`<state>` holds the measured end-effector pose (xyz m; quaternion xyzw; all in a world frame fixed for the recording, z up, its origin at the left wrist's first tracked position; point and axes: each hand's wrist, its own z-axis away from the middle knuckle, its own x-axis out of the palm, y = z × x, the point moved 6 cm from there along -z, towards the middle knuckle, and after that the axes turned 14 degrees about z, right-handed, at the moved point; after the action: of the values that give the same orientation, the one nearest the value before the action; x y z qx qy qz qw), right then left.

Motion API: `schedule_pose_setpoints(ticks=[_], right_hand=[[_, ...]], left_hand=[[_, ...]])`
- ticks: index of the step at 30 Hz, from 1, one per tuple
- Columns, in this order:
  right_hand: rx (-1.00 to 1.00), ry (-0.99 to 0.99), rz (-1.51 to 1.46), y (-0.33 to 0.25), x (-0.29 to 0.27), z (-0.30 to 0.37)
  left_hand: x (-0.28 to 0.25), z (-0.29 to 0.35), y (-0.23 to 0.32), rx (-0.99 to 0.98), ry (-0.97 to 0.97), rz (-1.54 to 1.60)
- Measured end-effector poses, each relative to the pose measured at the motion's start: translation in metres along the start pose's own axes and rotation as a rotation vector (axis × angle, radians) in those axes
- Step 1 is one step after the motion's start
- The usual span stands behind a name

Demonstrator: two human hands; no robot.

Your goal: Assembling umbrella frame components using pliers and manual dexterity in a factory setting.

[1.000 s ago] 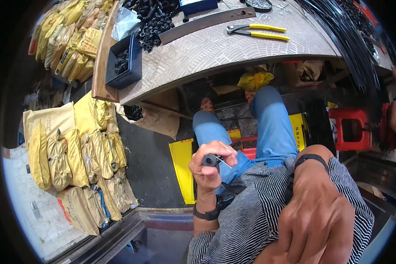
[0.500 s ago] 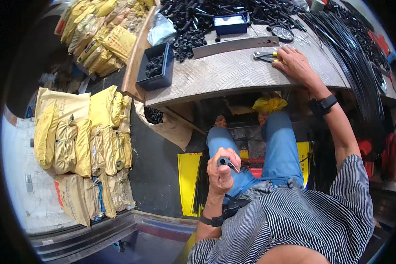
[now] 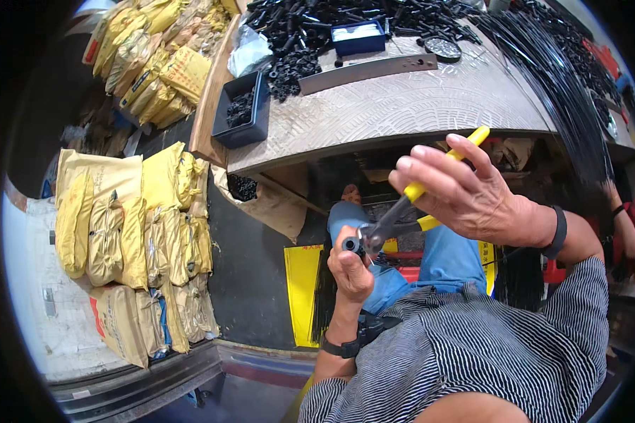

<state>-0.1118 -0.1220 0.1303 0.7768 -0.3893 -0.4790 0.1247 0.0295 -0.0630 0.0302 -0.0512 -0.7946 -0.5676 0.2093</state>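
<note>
My left hand (image 3: 353, 276) is wrapped round a black tube-shaped part (image 3: 350, 244), its hollow round end facing up above my left thigh. A thin wire sticks out beside the tube. My right hand (image 3: 476, 197) holds pliers (image 3: 394, 220) with yellow handles, the fingers spread over the upper handle. The jaws reach down to the wire and the tube's end, close to my left thumb. Whether they are clamped on the wire is too small to tell.
Ahead lies the worktable (image 3: 402, 106) with a metal bar (image 3: 367, 73), a heap of black parts (image 3: 289, 35) and a blue bin (image 3: 241, 109) of small black pieces. Long black rods (image 3: 564, 84) hang over its right side. Yellow sacks (image 3: 130, 218) are stacked at left. Another person's arm (image 3: 626, 229) shows at far right.
My right hand has lifted the pliers off the table and brought them down to the tube in my left hand. The left hand stays almost in place.
</note>
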Motion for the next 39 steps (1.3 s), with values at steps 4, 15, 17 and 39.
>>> schedule_pose_setpoints(ticks=[4,15,17,39], right_hand=[[-0.066,0.149,0.238,-0.007,-0.004,0.001],[-0.068,-0.077,-0.094,-0.032,0.007,0.023],[-0.151,-0.075,-0.195,-0.013,-0.002,0.017],[-0.011,-0.258,-0.237,0.002,0.002,0.049]], left_hand=[[-0.002,0.000,0.001,0.000,0.039,-0.070],[0.004,0.002,0.010,0.073,0.026,-0.251],[0.007,-0.002,0.012,-0.003,-0.121,-0.247],[0.034,0.012,0.009,0.028,-0.336,-0.166]])
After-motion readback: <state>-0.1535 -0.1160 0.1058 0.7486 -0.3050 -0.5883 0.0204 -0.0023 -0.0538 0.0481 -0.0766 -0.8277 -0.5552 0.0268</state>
